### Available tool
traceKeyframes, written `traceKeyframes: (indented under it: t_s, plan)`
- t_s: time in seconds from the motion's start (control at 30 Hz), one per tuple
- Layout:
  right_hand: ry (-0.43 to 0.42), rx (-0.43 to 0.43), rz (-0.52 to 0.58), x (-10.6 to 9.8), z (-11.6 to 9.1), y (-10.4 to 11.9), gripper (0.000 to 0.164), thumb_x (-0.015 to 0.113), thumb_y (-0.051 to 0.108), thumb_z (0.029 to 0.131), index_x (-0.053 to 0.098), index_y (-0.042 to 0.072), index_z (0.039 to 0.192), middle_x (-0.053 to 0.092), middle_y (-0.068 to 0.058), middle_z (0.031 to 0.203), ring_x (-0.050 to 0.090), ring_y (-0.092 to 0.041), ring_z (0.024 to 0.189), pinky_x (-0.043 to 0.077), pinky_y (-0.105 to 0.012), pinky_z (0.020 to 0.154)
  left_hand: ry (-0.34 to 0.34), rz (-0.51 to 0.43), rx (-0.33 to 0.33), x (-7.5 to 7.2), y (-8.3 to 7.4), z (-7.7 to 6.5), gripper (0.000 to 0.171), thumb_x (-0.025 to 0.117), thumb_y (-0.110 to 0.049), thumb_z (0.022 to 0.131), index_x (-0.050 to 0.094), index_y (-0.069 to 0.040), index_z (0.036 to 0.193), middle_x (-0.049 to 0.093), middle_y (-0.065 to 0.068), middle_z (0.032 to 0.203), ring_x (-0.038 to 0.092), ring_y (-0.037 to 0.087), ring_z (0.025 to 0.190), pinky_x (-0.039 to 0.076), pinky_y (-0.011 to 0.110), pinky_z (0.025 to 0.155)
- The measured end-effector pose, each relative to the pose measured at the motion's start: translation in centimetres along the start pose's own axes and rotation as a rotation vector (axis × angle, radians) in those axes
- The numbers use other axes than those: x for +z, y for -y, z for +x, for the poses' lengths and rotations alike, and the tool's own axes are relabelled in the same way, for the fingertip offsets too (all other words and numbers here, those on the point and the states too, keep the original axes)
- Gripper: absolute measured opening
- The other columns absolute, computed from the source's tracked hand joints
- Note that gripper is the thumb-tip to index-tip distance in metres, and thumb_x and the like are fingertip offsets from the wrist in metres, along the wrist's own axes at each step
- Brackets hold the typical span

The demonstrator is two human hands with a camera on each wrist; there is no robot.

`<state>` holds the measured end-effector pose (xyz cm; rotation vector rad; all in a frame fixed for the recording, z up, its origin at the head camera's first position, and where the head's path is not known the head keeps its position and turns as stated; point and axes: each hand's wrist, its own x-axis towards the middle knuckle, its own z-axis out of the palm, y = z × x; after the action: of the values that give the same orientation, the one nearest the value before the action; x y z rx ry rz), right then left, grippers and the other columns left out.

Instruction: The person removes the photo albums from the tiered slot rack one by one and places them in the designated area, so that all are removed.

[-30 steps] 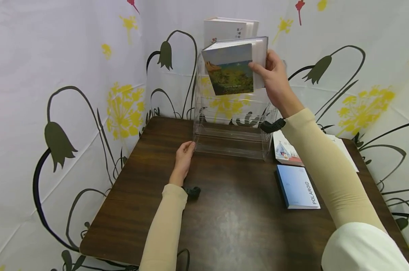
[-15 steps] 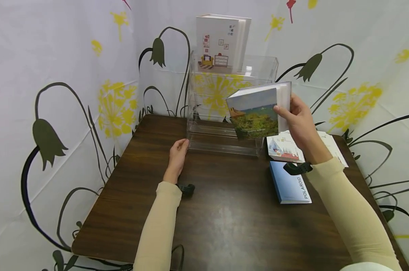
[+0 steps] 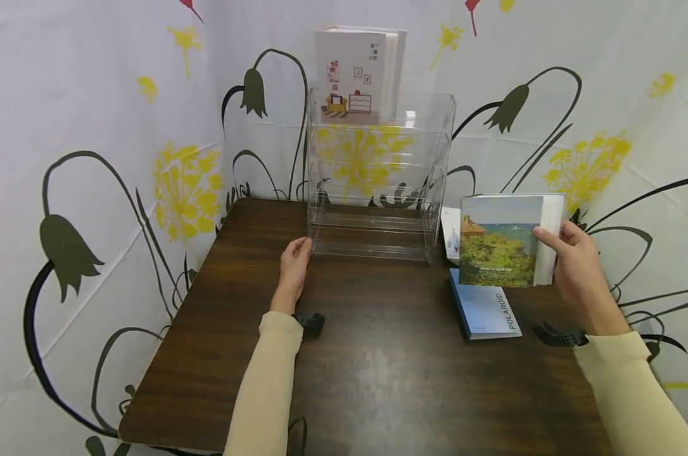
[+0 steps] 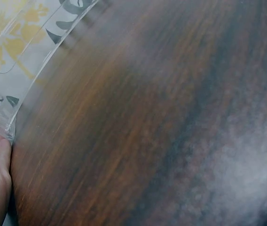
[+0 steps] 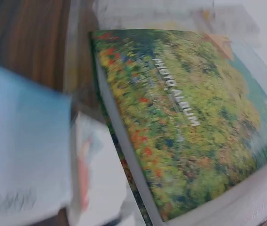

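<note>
My right hand [image 3: 583, 266] grips a photo album [image 3: 498, 247] by its white spine side, thumb on the front cover. The cover carries a painted coast with bushes and the words PHOTO ALBUM; the right wrist view shows the album [image 5: 185, 117] close up. It is above a blue POLAROID album [image 3: 486, 310] and partly hides it. My left hand [image 3: 294, 263] holds the front left bottom corner of a clear tiered rack [image 3: 372, 252] between thumb and fingers. In the left wrist view the fingertips meet the rack's corner. A white album [image 3: 355, 76] with a furniture drawing stands in the rack's top tier.
A white illustrated album [image 3: 451, 234] lies behind the blue one, mostly covered by the held album. The dark wooden table [image 3: 378, 380] stands against a flower-printed cloth [image 3: 121, 95]. A black cable [image 3: 299, 430] hangs near the front edge.
My right hand has brought the photo album down and right, from in front of the rack's top tier to over the blue album. The left hand stays at the rack's corner.
</note>
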<state>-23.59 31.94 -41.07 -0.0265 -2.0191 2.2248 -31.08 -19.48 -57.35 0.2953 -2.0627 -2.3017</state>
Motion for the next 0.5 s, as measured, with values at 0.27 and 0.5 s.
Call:
traceKeyframes:
  t_s: [0.27, 0.5]
  plan:
    - [-0.236, 0.204, -0.264, -7.4, -1.3, -1.0, 0.035, 0.07, 0.03, 0.107, 0.048, 0.033, 0.134, 0.048, 0.02, 0.116, 0.05, -0.003, 0.099, 0.048, -0.016, 0.066, 0.001, 0.01, 0.023, -0.1, -0.7, 0.0, 0.055, 0.054, -0.039, 0.115, 0.048, -0.004, 0.157, 0.049, 0.016, 0.164, 0.042, 0.025, 0.158, 0.036, 0.039, 0.133]
    - [-0.147, 0.354, -0.69, -13.1, -0.6, -1.7, 0.069, 0.052, 0.039, 0.113, 0.029, -0.008, 0.158, 0.045, 0.007, 0.113, 0.054, 0.002, 0.084, 0.056, -0.026, 0.065, 0.023, -0.02, -0.005, -0.1, -1.3, 0.2, 0.056, 0.055, -0.037, 0.114, 0.046, -0.004, 0.159, 0.045, 0.017, 0.166, 0.038, 0.024, 0.16, 0.032, 0.038, 0.135]
